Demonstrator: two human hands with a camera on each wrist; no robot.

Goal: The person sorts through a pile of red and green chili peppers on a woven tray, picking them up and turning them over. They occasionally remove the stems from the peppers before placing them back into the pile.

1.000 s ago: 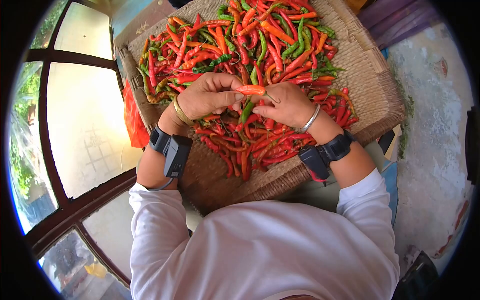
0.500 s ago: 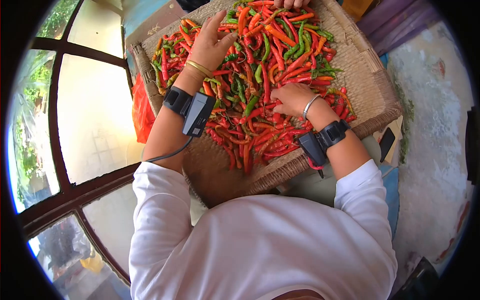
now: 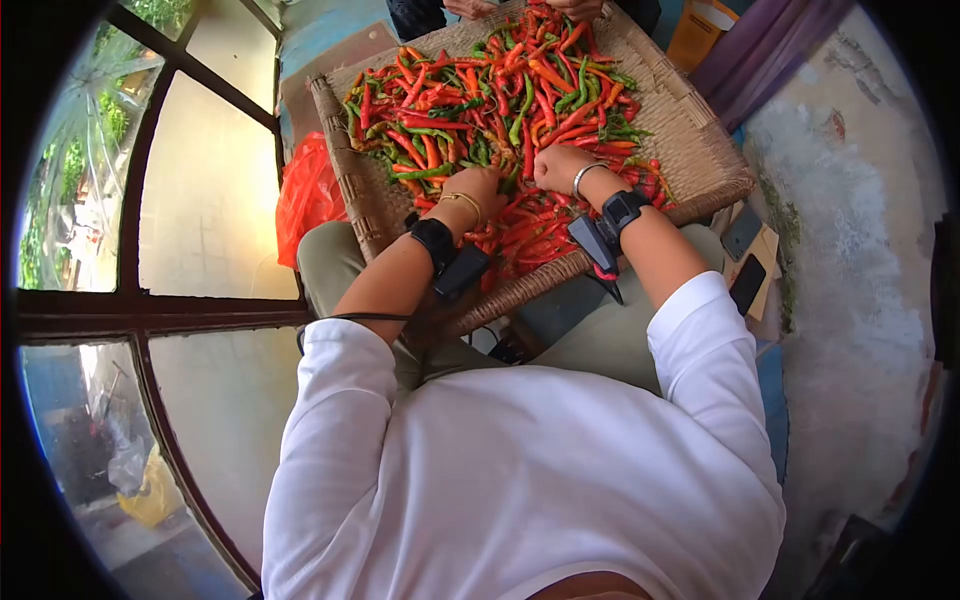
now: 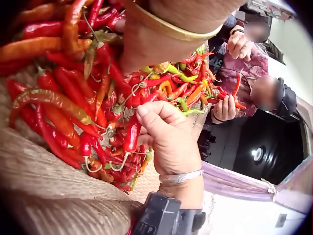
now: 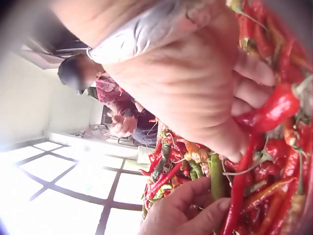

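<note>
Red, orange and green chili peppers [image 3: 430,90] lie heaped in a shallow woven tray [image 3: 680,130]. My right hand [image 3: 565,168] is low over the near part of the heap; in the left wrist view it pinches a glossy red chili pepper [image 4: 132,133] between thumb and fingers. Just left of it, my left hand [image 3: 474,188] reaches down among the peppers. The right wrist view has its thumb and forefinger bent beside a green chili pepper [image 5: 216,176] and a long red one [image 5: 239,191]; I cannot tell whether they grip either.
Another person's hands [image 3: 575,8] are at the tray's far edge, one with a red pepper [image 4: 237,84] in the left wrist view. An orange-red plastic bag [image 3: 308,195] hangs left of the tray, near the window [image 3: 215,190]. Two phones [image 3: 746,284] lie at the right.
The orange-red pepper held up in my left hand is gone from it. That hand reached over the far left, then came back near my right hand. The view has shifted, showing more of the other person.
</note>
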